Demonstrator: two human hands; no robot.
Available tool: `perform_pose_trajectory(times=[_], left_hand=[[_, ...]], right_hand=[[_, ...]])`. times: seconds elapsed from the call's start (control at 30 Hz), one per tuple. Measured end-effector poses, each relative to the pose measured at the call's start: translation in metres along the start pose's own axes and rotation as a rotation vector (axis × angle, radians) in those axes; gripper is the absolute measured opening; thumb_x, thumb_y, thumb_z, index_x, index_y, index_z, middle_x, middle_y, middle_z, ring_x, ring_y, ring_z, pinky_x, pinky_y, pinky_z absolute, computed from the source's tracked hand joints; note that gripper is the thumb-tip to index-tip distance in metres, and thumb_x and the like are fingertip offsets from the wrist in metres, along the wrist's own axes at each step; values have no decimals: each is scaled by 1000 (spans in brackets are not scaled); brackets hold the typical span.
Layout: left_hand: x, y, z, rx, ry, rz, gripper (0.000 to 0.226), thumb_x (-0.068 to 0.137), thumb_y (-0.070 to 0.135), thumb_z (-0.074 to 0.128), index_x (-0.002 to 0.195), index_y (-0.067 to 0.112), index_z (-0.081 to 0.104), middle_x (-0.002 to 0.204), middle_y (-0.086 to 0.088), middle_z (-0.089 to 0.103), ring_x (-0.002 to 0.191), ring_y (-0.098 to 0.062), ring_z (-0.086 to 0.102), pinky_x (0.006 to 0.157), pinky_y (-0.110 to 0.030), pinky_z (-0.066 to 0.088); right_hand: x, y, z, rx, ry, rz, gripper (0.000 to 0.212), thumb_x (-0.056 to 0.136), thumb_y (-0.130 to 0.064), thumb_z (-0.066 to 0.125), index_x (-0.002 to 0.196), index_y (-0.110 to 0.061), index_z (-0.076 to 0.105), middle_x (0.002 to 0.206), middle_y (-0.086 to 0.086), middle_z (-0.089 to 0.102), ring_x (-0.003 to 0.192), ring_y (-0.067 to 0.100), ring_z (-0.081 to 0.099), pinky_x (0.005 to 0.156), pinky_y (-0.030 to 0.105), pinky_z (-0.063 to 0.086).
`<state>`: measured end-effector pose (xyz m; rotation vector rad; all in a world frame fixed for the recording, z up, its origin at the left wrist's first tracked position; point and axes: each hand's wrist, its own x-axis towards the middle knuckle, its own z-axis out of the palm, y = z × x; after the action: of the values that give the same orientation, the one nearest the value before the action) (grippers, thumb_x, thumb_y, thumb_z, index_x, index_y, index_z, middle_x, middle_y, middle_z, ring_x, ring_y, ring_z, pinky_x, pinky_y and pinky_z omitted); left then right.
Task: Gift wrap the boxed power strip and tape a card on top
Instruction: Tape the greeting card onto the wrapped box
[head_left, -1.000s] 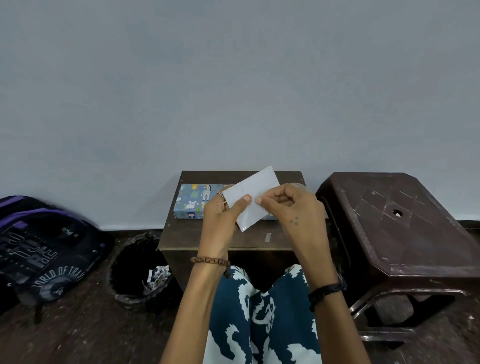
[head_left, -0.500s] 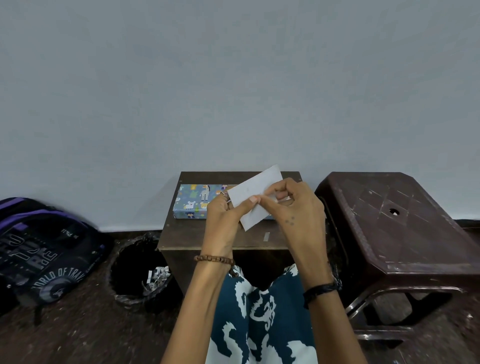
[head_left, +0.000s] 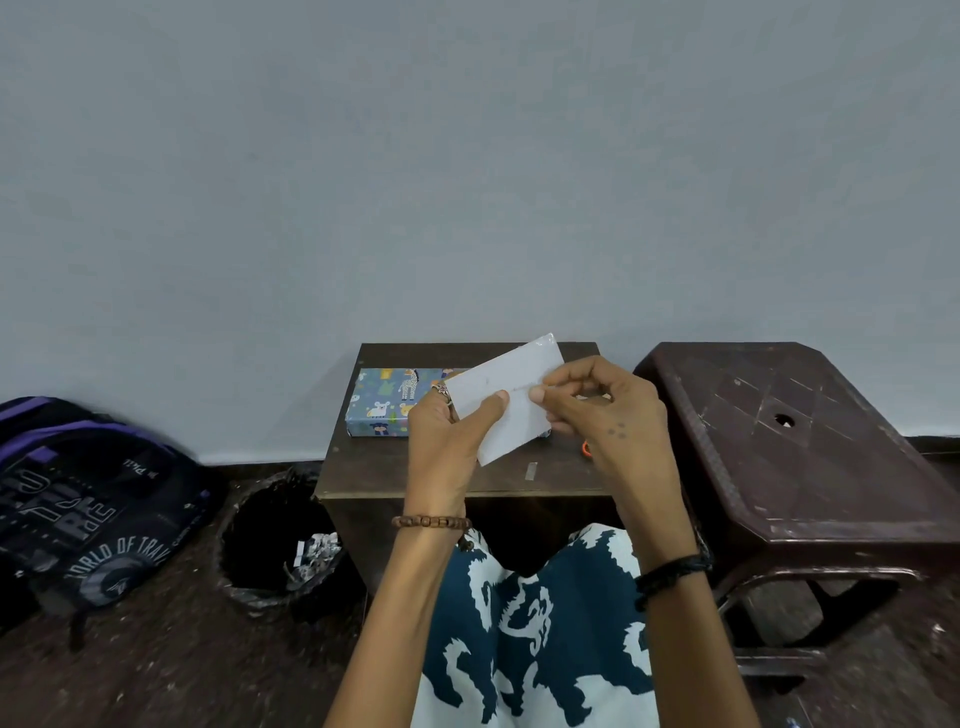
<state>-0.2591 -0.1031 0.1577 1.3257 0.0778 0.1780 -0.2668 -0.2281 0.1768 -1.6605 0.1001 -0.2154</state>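
Note:
A white card (head_left: 511, 389) is held tilted in the air above the small brown table (head_left: 374, 473). My left hand (head_left: 449, 441) holds its left side, thumb pressed on the face. My right hand (head_left: 605, 410) pinches the card near its middle with thumb and curled fingers. Behind the card lies the gift-wrapped box (head_left: 387, 400), covered in blue paper with animal prints; its right part is hidden by the card and my hands. A short strip of tape (head_left: 531, 471) sticks to the table's front part.
A dark brown plastic stool (head_left: 800, 447) stands close on the right. A black waste bin (head_left: 275, 545) with paper scraps sits on the floor to the left of the table, a black and purple backpack (head_left: 78, 514) farther left. A small orange object (head_left: 586, 448) peeks out beside my right hand.
Both hands with the card drifted slightly up and right. My right hand's fingers shifted along the card's face toward its middle.

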Motion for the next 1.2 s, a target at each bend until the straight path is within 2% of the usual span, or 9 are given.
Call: perform_pose_trajectory(times=[0.13, 0.3, 0.53, 0.67, 0.77, 0.87, 0.97, 1.1, 1.2], left_hand=[[-2, 1, 2, 53, 1, 50, 21, 84, -4, 60, 89, 17, 61, 87, 7, 64, 66, 9, 63, 59, -9, 50], [-12, 4, 9, -19, -11, 11, 22, 85, -2, 58, 83, 20, 60, 80, 7, 64, 60, 9, 62, 54, -8, 47], [-11, -1, 8, 133, 7, 124, 26, 78, 1, 70, 77, 25, 61, 79, 10, 64, 64, 10, 59, 59, -9, 47], [-9, -3, 9, 150, 106, 121, 17, 63, 22, 71, 73, 29, 60, 76, 12, 65, 68, 3, 59, 62, -14, 49], [-8, -2, 8, 122, 102, 105, 20, 73, 11, 73, 75, 25, 60, 77, 9, 65, 62, 7, 58, 59, -11, 47], [-13, 1, 10, 10, 69, 41, 18, 85, 1, 60, 77, 18, 59, 77, 3, 63, 62, 2, 60, 55, -14, 48], [-15, 3, 11, -128, 61, -83, 19, 91, 8, 48, 81, 19, 60, 79, 1, 63, 66, -9, 60, 54, -23, 49], [-15, 3, 8, -166, 47, -118, 18, 93, 23, 48, 78, 17, 57, 68, 2, 57, 53, -6, 54, 44, -15, 43], [-11, 1, 3, -239, -44, -207, 44, 86, 53, 41, 86, 15, 63, 74, 1, 70, 68, -13, 65, 60, -23, 51]], right_hand=[[-3, -1, 0, -15, 58, 15, 7, 78, -15, 74, 78, -9, 69, 65, -2, 62, 58, 4, 61, 45, 8, 41], [-12, 3, 6, -302, 180, -132, 4, 80, -24, 68, 79, -21, 65, 81, -9, 65, 73, 5, 62, 69, 24, 52], [-22, 0, 10, -428, 215, -251, 7, 83, -26, 66, 80, -23, 61, 87, -10, 60, 77, 5, 61, 71, 25, 51], [-28, 1, 17, -449, 205, -274, 7, 84, -28, 65, 82, -21, 64, 88, -10, 63, 76, 3, 62, 70, 22, 49], [-34, 4, 23, -471, 227, -311, 9, 87, -29, 64, 85, -21, 68, 88, -10, 66, 77, 1, 62, 70, 19, 48], [-37, 4, 25, -469, 238, -315, 11, 88, -28, 62, 88, -21, 70, 90, -11, 65, 79, 4, 63, 69, 21, 47], [-40, 6, 27, -534, 201, -307, 15, 89, -29, 58, 95, -22, 69, 96, -12, 62, 82, 3, 59, 64, 11, 38], [-40, 12, 29, -525, 65, -250, 40, 80, -48, 60, 113, -25, 64, 108, -15, 54, 93, -1, 48, 76, 19, 42], [-38, 20, 30, -533, -1, -222, 54, 75, -50, 63, 122, -25, 58, 113, -15, 47, 94, -2, 48, 80, 23, 47]])
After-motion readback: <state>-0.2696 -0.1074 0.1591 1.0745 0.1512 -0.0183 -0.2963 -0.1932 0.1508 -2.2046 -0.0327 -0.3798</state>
